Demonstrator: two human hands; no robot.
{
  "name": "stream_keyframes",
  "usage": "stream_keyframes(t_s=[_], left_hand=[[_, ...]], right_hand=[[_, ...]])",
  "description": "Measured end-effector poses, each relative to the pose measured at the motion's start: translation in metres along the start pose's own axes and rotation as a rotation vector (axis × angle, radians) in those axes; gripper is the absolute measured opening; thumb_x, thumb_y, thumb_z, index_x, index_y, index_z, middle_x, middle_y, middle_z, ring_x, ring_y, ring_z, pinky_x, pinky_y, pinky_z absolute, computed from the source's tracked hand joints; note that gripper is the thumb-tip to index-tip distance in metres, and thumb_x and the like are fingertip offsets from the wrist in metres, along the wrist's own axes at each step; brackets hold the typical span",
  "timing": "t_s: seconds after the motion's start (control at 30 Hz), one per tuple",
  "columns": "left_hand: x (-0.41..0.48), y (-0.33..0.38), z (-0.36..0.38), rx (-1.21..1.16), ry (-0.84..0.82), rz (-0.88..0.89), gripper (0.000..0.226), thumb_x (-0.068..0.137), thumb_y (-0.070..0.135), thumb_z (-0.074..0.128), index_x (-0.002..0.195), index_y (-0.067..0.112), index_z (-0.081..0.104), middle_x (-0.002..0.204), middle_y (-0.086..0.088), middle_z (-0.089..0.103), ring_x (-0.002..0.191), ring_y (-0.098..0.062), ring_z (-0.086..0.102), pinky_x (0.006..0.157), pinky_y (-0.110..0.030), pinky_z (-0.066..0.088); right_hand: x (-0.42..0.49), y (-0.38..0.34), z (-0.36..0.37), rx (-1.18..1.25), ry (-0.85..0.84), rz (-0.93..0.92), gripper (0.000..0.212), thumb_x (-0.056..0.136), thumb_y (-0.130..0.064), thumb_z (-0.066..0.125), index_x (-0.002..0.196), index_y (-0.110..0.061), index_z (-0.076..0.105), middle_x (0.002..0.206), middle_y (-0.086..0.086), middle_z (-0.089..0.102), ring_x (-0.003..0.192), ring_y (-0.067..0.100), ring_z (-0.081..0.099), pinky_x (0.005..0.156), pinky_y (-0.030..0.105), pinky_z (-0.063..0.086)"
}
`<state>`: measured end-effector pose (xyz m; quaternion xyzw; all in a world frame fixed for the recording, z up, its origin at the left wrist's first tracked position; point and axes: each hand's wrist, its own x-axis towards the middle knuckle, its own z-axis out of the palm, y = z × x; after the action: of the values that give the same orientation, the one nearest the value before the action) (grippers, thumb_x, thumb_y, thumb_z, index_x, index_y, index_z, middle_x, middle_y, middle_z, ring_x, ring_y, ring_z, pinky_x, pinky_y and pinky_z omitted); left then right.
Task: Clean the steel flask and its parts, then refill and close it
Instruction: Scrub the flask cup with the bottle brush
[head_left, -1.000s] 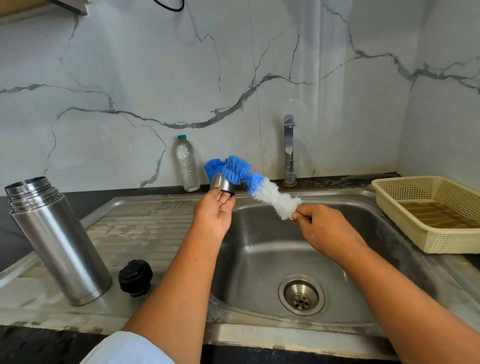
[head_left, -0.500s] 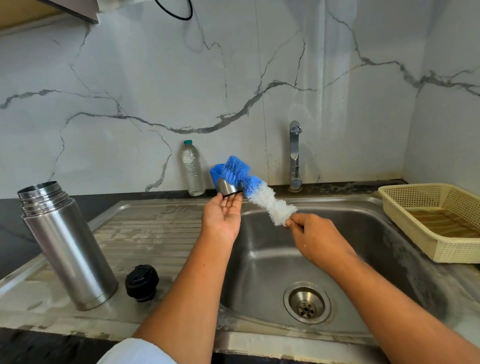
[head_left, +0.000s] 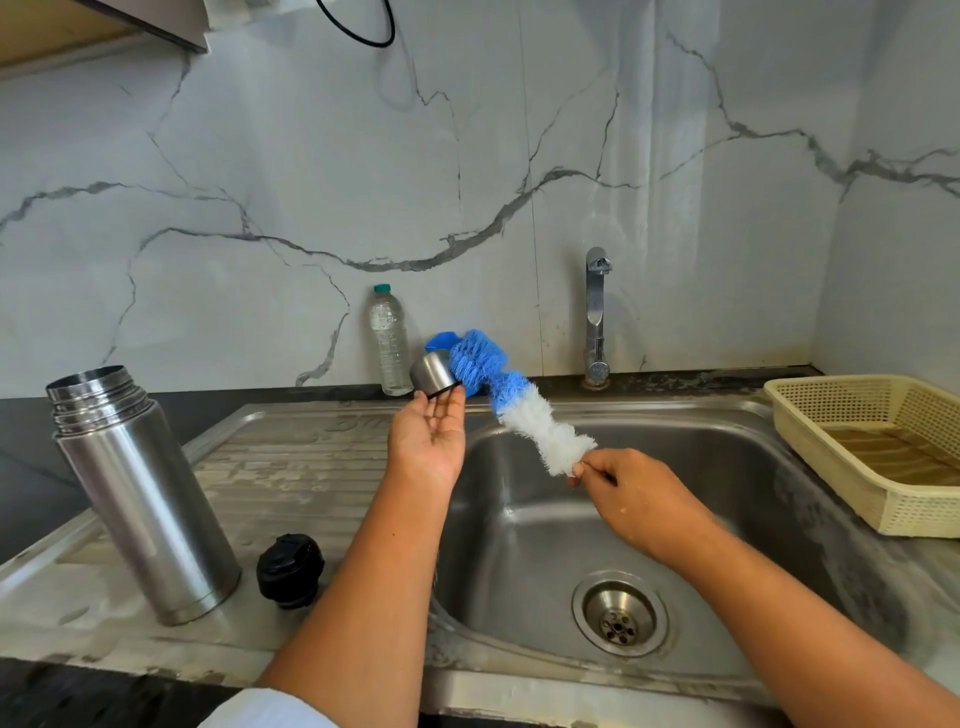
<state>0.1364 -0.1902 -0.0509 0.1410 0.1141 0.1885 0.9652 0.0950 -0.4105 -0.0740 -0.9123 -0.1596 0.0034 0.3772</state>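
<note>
1. Head view, the step in hand: I judge this to be the scrubbing of the flask's small parts. My left hand (head_left: 428, 441) is raised over the edge of the sink (head_left: 519, 525), palm toward me, holding the steel cup (head_left: 434, 373) at its fingertips. My right hand (head_left: 631, 493) pinches the near end of the brush (head_left: 519, 410), fingers curled round it.
2. Head view, direction: the brush's long axis runs from my right hand, low and right, up and left to the cup. Its white part is nearest my fingers and its blue head touches the cup's right side. The cup lies tilted, its dark-ringed rim down toward my fingertips and its closed end up and left. I cannot tell whether any bristles are inside it.
3. Head view, the other parts: the flask (head_left: 140, 493) stands on the draining board at left, long axis roughly upright, its open threaded mouth on top. The black stopper (head_left: 290, 569) sits just beside its base, well apart from both hands.
4. Head view, next move: I judge the cup needs rinsing, which calls for bringing it under the tap (head_left: 596, 317) and turning the water on. No water is running. The flask body and stopper appear not yet washed, so most of the task remains.
</note>
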Motion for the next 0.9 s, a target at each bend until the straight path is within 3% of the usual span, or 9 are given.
stream_keyframes(t_s=[0.13,0.3,0.47,0.63,0.8,0.9], left_hand=[[-0.005,-0.011,0.001,0.047,-0.037,-0.03,0.028,0.107,0.002,0.045,0.131,-0.009,0.053,0.107,-0.027,0.069,0.098,-0.034,0.07,0.103,-0.046,0.052],[0.002,-0.001,-0.002,0.066,-0.005,0.03,0.029,0.108,0.003,0.045,0.133,-0.009,0.052,0.111,-0.025,0.067,0.104,-0.032,0.069,0.099,-0.044,0.053],[-0.004,-0.01,0.003,0.123,-0.082,-0.015,0.024,0.108,0.004,0.045,0.127,-0.006,0.056,0.113,-0.025,0.07,0.103,-0.033,0.07,0.101,-0.047,0.054],[0.002,-0.007,-0.003,0.237,-0.061,0.004,0.028,0.109,0.006,0.044,0.134,0.001,0.055,0.118,-0.024,0.07,0.106,-0.03,0.071,0.096,-0.042,0.057],[0.009,0.001,-0.001,0.245,-0.024,0.081,0.025,0.11,0.008,0.042,0.13,0.009,0.057,0.125,-0.019,0.068,0.103,-0.026,0.07,0.104,-0.041,0.053],[0.014,0.003,-0.005,0.286,-0.011,0.14,0.03,0.11,0.011,0.044,0.138,0.013,0.054,0.134,-0.016,0.066,0.109,-0.024,0.07,0.107,-0.04,0.052]], right_hand=[[0.006,-0.002,0.001,0.074,0.03,0.023,0.026,0.106,-0.031,0.046,0.099,-0.025,0.07,0.065,-0.008,0.056,0.044,0.002,0.042,0.042,0.014,0.032],[0.001,0.0,0.0,0.041,-0.04,0.009,0.028,0.106,-0.034,0.047,0.095,-0.027,0.071,0.059,-0.009,0.055,0.047,0.003,0.043,0.049,0.018,0.035],[0.004,0.0,-0.002,0.122,0.01,0.027,0.029,0.106,-0.031,0.045,0.094,-0.024,0.071,0.058,-0.009,0.054,0.046,0.006,0.042,0.05,0.021,0.037],[0.002,0.003,-0.003,0.113,-0.026,0.018,0.031,0.106,-0.034,0.046,0.09,-0.026,0.071,0.058,-0.008,0.054,0.049,0.008,0.043,0.053,0.024,0.039],[0.002,0.006,-0.008,0.098,-0.031,0.017,0.03,0.106,-0.034,0.046,0.091,-0.028,0.071,0.062,-0.006,0.056,0.053,0.01,0.045,0.053,0.025,0.039],[0.002,0.006,-0.006,0.048,-0.063,0.016,0.03,0.106,-0.035,0.046,0.091,-0.03,0.071,0.06,-0.008,0.056,0.053,0.009,0.045,0.055,0.024,0.039]])
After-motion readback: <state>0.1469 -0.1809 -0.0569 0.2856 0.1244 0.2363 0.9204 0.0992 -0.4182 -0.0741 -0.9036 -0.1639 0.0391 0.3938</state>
